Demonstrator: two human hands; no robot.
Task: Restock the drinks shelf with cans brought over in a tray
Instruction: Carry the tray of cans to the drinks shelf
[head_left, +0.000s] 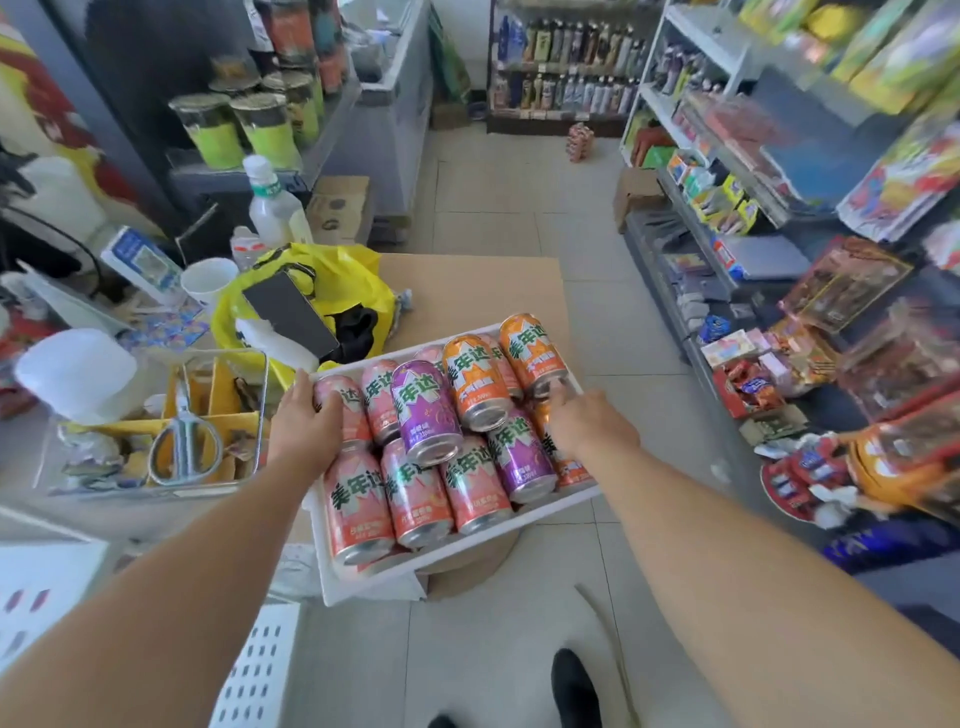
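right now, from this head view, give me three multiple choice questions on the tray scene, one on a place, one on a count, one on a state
1. Where do the scissors lie?
A) in the wire basket left of the white tray
B) in the tray among the drinks
C) on the floor tiles

2. How many purple cans show in the white tray?
A) none
B) two
C) five

3. How do the cans in the tray lie?
A) standing upright
B) on their sides
C) crushed flat

Answers:
1 A, the scissors rest inside the wire basket beside the tray's left rim.
2 B, one is on top mid-tray and another is nearer the right rim.
3 B, their labels face up and their ends point toward the camera.
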